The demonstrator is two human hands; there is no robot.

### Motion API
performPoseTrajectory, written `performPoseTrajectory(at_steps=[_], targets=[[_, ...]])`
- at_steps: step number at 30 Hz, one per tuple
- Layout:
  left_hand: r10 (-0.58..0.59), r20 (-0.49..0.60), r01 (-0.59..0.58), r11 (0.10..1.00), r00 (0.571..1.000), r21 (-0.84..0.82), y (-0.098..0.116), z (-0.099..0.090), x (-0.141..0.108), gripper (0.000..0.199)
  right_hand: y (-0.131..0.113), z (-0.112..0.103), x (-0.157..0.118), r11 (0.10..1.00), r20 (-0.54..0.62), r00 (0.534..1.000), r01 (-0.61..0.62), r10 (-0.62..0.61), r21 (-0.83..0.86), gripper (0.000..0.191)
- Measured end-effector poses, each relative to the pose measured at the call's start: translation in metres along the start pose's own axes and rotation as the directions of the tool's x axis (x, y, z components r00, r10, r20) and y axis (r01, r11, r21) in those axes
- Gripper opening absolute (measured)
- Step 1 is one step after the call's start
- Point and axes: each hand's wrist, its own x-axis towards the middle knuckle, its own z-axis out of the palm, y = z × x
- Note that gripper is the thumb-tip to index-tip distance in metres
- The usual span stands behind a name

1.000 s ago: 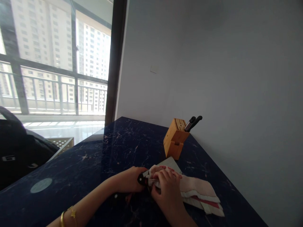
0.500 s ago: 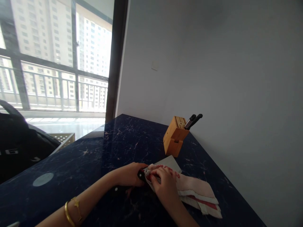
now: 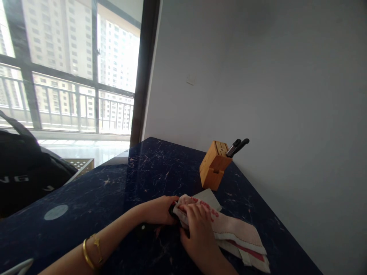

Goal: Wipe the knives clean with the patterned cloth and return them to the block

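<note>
My left hand [image 3: 164,210] is closed around the black handle of a cleaver [image 3: 209,198], held low over the dark tabletop. Its broad grey blade shows only beyond the cloth; the rest is covered. A folded pink and white towel [image 3: 235,229] with red print drapes over the blade and trails to the right. My right hand [image 3: 197,231] presses the bunched end of the towel near the handle, fingers curled on the cloth. Just behind the blade stands a wooden knife block [image 3: 213,168], two black-handled tools in its right side.
The dark blue marbled table [image 3: 155,164] runs back to grey walls at the back and right. A pale round spot [image 3: 56,212] lies on its left part. Beyond the left edge is a black bag [image 3: 28,172]. A white curved object [image 3: 20,266] shows at the bottom left.
My right hand's fingers have shifted over the towel, and the cloth now covers more beside the handle. The left hand keeps its hold. The view has turned slightly left.
</note>
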Motion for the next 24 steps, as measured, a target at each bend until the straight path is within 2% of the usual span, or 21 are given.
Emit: performPoseTrajectory(at_steps=[6, 10, 15, 20, 24], targets=[[0.001, 0.000, -0.001, 0.999, 1.000, 0.043, 0.000, -0.001, 0.000, 0.069, 0.000, 0.000, 0.000, 0.999, -0.019, 0.999, -0.051, 0.051, 0.020, 0.028], [0.049, -0.013, -0.048, 0.997, 0.999, 0.067, 0.003, -0.001, -0.001, 0.061, 0.002, 0.004, 0.007, 0.991, -0.063, 0.994, -0.076, 0.083, 0.106, 0.026], [0.063, -0.027, -0.060, 0.995, 0.998, 0.085, 0.002, 0.001, -0.002, 0.052, 0.005, 0.004, 0.013, 0.986, -0.048, 0.998, -0.042, 0.050, 0.164, 0.024], [0.031, 0.002, -0.031, 0.996, 1.000, 0.085, 0.006, 0.000, -0.004, 0.070, 0.005, 0.000, 0.011, 0.994, -0.044, 0.998, -0.051, 0.055, 0.097, 0.020], [0.023, -0.015, -0.021, 0.990, 1.000, 0.137, 0.012, 0.001, -0.004, 0.081, 0.005, 0.004, 0.011, 0.994, -0.085, 0.994, -0.066, 0.074, 0.091, 0.023]])
